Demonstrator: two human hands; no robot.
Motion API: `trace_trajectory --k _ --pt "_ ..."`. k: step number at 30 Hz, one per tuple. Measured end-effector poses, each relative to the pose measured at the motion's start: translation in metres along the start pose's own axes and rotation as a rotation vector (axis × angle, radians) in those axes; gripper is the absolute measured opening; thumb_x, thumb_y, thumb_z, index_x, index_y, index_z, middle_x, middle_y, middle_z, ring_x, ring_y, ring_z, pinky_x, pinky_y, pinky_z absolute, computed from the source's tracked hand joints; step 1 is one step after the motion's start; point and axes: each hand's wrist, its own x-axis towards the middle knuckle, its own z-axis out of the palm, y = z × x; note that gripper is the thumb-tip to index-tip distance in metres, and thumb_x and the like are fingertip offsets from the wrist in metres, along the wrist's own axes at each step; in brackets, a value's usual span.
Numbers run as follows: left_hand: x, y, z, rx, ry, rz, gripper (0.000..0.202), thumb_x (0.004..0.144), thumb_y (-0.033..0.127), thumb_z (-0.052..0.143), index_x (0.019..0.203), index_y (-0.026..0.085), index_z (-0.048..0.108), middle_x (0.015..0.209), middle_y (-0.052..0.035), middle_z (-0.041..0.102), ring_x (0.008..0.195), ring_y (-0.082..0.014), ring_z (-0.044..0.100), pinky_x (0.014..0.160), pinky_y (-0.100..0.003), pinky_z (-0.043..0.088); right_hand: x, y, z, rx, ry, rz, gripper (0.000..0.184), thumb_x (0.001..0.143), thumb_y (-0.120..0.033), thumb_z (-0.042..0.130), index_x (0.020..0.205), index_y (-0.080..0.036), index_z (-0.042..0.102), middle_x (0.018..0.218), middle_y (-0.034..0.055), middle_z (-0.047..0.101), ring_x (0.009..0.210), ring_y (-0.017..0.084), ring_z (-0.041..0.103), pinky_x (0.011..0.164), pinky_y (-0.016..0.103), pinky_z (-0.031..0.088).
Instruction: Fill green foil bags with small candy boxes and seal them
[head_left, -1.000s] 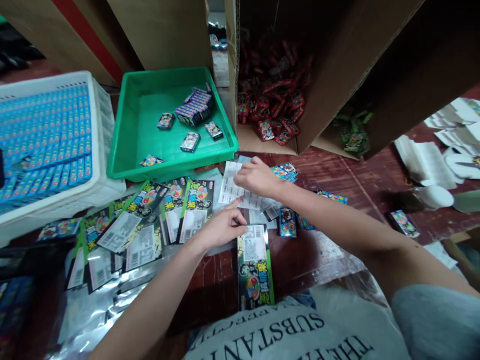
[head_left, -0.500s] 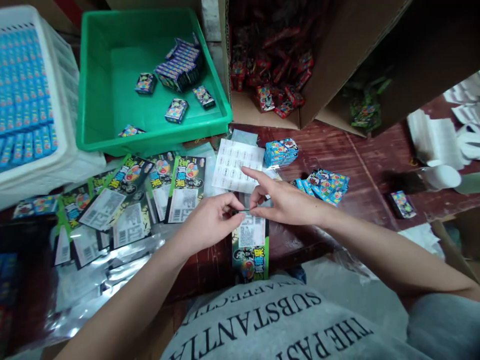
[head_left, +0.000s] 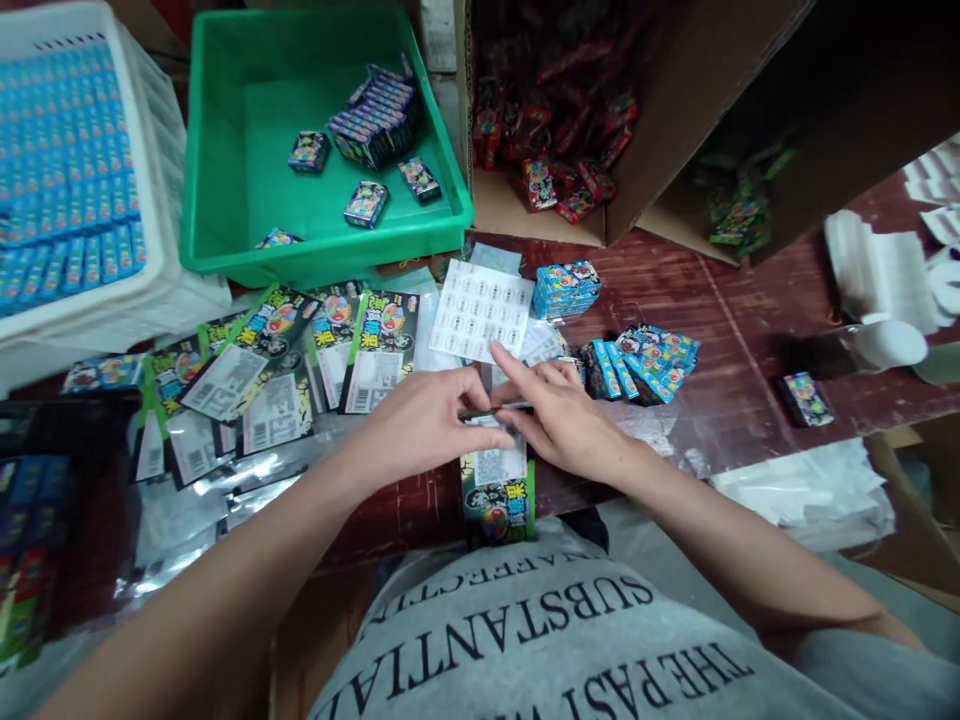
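A printed black-and-green plastic bag (head_left: 496, 497) with a white label panel lies at the table's near edge, its print upside down to me. My left hand (head_left: 431, 425) is closed, thumb and fingers pinching the bag's far edge. Close beside it, my right hand (head_left: 562, 420) has thumb and fingertips pressed on the same edge, while its index finger points forward. That fingertip reaches the near edge of a white sheet of oval stickers (head_left: 484, 310). Just beyond my right hand are a stack of small blue boxes (head_left: 568, 288) and several loose blue boxes (head_left: 652, 362).
Similar printed bags (head_left: 274, 370) overlap on the left. Behind them stand a green tray (head_left: 270, 240) with dark boxes and a white basket (head_left: 169, 190) of blue boxes. Cardboard cartons (head_left: 675, 110) hold red and green packets. A cup (head_left: 892, 345) lies on its side at right.
Both hands still pinch the bag's edge; my right hand has curled lower and closer to it. The whole view has shifted slightly, with the tray and bags now further right.
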Motion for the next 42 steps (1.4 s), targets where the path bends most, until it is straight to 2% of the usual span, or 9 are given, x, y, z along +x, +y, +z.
trace_trajectory --k 3,8,12,15,19,23,26,30,42 --pt "-0.006 -0.008 -0.022 0.005 -0.018 0.038 0.033 0.076 0.041 0.082 0.103 0.024 0.074 0.075 -0.0002 0.07 0.06 -0.0162 0.061 0.056 -0.026 0.044 -0.009 0.004 -0.009 0.149 0.072 0.024 0.083 0.103 -0.033 0.057 0.167 -0.035 0.003 0.137 0.0067 0.067 0.12 0.031 0.059 0.106 0.055 0.04" --pt "-0.056 -0.042 -0.041 -0.381 0.35 0.025 0.07 0.081 0.033 0.081 0.146 0.031 0.056 0.115 -0.0042 0.074 0.096 -0.0209 0.071 0.082 -0.031 0.059 -0.053 0.01 0.002 0.523 0.664 0.294 0.075 0.096 -0.038 0.067 0.159 -0.042 0.025 0.152 0.0099 0.046 0.129 0.029 0.057 0.11 0.055 0.048" --pt "-0.083 -0.047 0.018 -0.605 0.475 -0.098 0.068 0.085 0.034 0.079 0.147 0.037 0.051 0.142 -0.0033 0.065 0.12 -0.0243 0.067 0.096 -0.037 0.059 -0.054 -0.002 0.035 0.821 0.766 0.396 0.079 0.09 -0.039 0.074 0.154 -0.042 0.027 0.13 0.0088 0.056 0.108 0.024 0.066 0.096 0.049 0.06" --pt "-0.085 -0.037 0.069 -0.623 0.395 -0.136 0.049 0.084 0.034 0.081 0.127 0.027 0.059 0.13 -0.0075 0.071 0.112 -0.0238 0.071 0.094 -0.037 0.06 -0.04 -0.009 0.039 0.904 0.844 0.346 0.068 0.092 -0.034 0.07 0.148 -0.041 0.031 0.105 0.002 0.061 0.091 0.019 0.067 0.084 0.04 0.063" --pt "-0.077 -0.021 0.092 -0.647 0.241 -0.061 0.038 0.088 0.03 0.076 0.118 0.023 0.055 0.109 -0.0072 0.073 0.095 -0.0198 0.074 0.087 -0.035 0.061 -0.036 -0.01 0.024 0.92 0.72 0.298 0.054 0.098 -0.032 0.062 0.146 -0.037 0.039 0.12 0.0058 0.063 0.107 0.021 0.066 0.084 0.037 0.062" --pt "-0.071 -0.014 0.082 -0.655 0.174 0.028 0.077 0.09 0.026 0.073 0.155 0.033 0.031 0.141 -0.0137 0.06 0.094 -0.0196 0.074 0.084 -0.038 0.063 -0.037 -0.005 0.024 0.854 0.818 0.273 0.053 0.098 -0.032 0.063 0.145 -0.039 0.039 0.131 0.0065 0.058 0.124 0.023 0.059 0.094 0.04 0.061" --pt "-0.064 -0.011 0.074 -0.652 0.194 0.078 0.087 0.087 0.024 0.076 0.158 0.04 0.028 0.161 -0.0134 0.041 0.099 -0.0219 0.074 0.086 -0.04 0.065 -0.041 -0.003 0.035 0.788 0.744 0.231 0.068 0.095 -0.033 0.067 0.152 -0.043 0.031 0.133 0.0059 0.056 0.107 0.021 0.066 0.082 0.037 0.063" --pt "-0.049 -0.009 0.069 -0.616 0.361 0.104 0.062 0.091 0.025 0.072 0.146 0.035 0.044 0.144 -0.0091 0.057 0.094 -0.0185 0.075 0.086 -0.036 0.064 -0.05 -0.001 0.046 0.74 0.55 0.248 0.082 0.099 -0.036 0.06 0.161 -0.047 0.008 0.148 0.009 0.049 0.086 0.017 0.067 0.072 0.036 0.063" --pt "-0.044 -0.033 0.065 -0.747 0.236 0.097 0.054 0.092 0.027 0.071 0.131 0.033 0.035 0.132 -0.0081 0.064 0.093 -0.0185 0.075 0.083 -0.036 0.064 -0.04 0.024 0.023 0.585 0.321 0.065 0.09 0.1 -0.032 0.061 0.166 -0.039 0.001 0.135 0.0093 0.056 0.106 0.02 0.063 0.101 0.042 0.056"
